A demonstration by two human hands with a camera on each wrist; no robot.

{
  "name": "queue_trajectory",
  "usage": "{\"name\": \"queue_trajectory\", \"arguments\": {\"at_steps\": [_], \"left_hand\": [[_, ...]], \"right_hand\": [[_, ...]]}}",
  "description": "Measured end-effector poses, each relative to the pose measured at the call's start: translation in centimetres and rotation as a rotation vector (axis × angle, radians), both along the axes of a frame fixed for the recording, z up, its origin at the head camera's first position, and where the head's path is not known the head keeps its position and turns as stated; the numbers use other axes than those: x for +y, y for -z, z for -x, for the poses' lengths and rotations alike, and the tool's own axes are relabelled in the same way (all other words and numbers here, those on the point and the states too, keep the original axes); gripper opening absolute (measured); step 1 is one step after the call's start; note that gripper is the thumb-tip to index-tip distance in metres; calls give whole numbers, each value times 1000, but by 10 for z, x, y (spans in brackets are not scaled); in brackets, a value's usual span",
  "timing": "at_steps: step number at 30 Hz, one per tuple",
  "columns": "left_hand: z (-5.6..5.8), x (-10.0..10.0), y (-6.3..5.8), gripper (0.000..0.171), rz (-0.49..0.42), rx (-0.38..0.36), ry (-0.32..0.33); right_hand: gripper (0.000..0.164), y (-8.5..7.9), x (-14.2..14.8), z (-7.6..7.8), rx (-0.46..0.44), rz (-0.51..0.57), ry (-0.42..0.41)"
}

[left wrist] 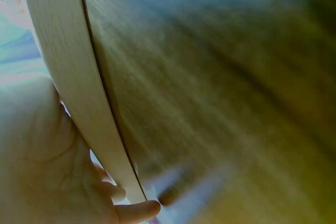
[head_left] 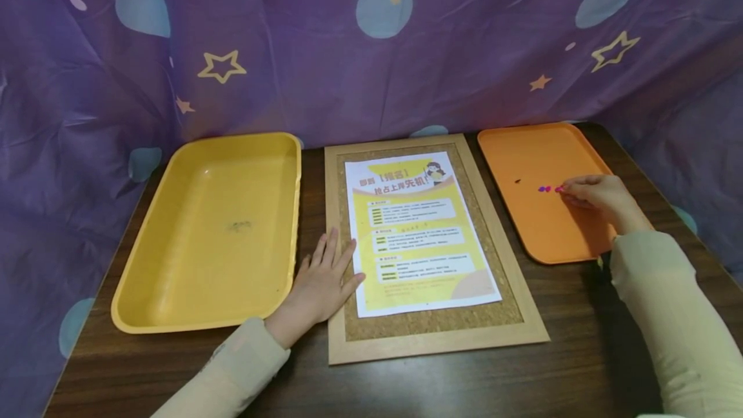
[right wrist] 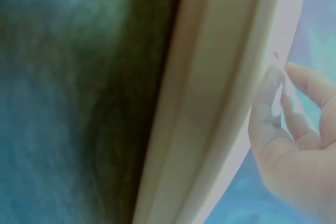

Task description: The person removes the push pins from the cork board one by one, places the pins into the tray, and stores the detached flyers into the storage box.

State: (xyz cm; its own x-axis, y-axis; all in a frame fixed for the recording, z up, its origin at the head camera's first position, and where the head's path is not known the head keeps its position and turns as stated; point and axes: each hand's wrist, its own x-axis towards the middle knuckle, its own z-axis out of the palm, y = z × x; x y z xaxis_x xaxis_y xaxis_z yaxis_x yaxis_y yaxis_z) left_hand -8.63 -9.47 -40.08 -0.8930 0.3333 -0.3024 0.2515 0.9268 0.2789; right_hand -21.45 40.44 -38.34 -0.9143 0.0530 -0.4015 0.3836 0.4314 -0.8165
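Observation:
A sheet of yellow and white printed paper (head_left: 415, 237) lies on a wood-framed cork board (head_left: 435, 326). My left hand (head_left: 322, 279) rests with fingers spread across the board's left frame edge, its fingertips reaching the paper. In the left wrist view that hand (left wrist: 47, 156) lies along the wooden frame (left wrist: 73, 61). Over the orange tray (head_left: 551, 237), my right hand (head_left: 604, 199) has thumb and fingertips close together at a tiny pink piece (head_left: 559, 189). Whether they pinch anything is too small to tell. Beside it lie tiny purple and pink pieces (head_left: 544, 189).
A deep yellow tray (head_left: 135, 263) with a dark smudge on its floor stands left of the board. One small dark speck (head_left: 517, 180) lies on the orange tray. Behind the dark wooden table (head_left: 441, 386) hangs a purple curtain (head_left: 325, 50) with stars and dots.

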Motion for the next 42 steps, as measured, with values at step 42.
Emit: {"name": "queue_trajectory", "arguments": {"at_steps": [42], "left_hand": [[-1, 0, -2, 66, -13, -10, -11]], "right_hand": [[50, -31, -119, -11, 25, 113, -322]]}}
